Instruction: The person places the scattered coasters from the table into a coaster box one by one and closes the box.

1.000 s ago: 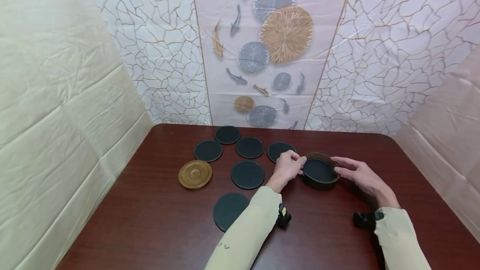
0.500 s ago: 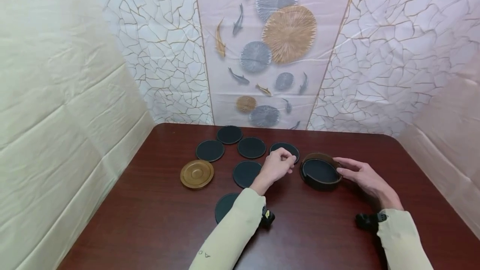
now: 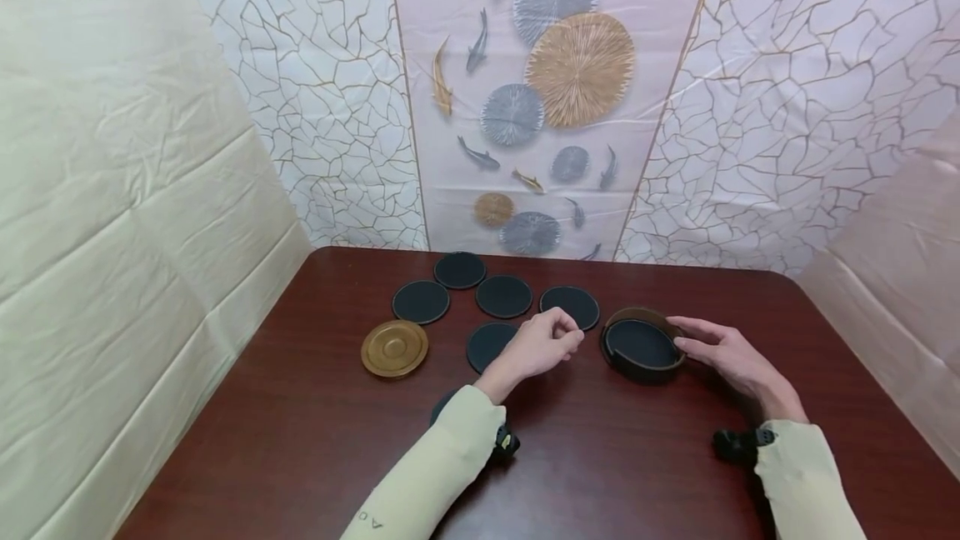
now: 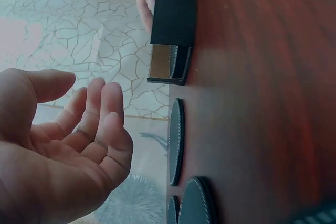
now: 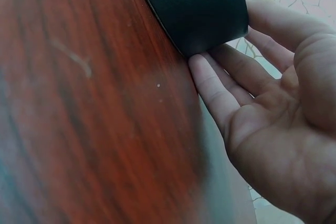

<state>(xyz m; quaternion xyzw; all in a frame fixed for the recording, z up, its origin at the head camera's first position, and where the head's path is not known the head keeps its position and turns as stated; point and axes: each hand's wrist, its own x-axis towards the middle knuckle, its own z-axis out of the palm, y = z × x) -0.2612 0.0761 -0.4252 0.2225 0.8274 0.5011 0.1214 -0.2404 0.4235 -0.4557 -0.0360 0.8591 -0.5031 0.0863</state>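
A round black coaster holder [image 3: 642, 344] with a notch in its wall and a brown inner side stands on the table at the right. A dark coaster [image 3: 639, 343] lies inside it. My right hand [image 3: 731, 357] holds the holder's right side; in the right wrist view its thumb and fingers [image 5: 212, 85] curve along the black wall near the table. My left hand [image 3: 538, 348] hovers left of the holder, fingers loosely curled and holding nothing. In the left wrist view the left palm [image 4: 68, 161] is in plain sight, apart from the holder [image 4: 176, 17].
Several black round coasters lie spread out, among them one behind the left hand [image 3: 570, 307] and another farther back [image 3: 460, 270]. A round brown lid-like disc [image 3: 394, 348] lies at the left. Fabric [image 3: 787, 107] hangs behind the table [image 3: 600, 457].
My left hand has let go of the coaster holder's left side and moved left, toward me. The right hand stays at the holder, which has hardly moved.
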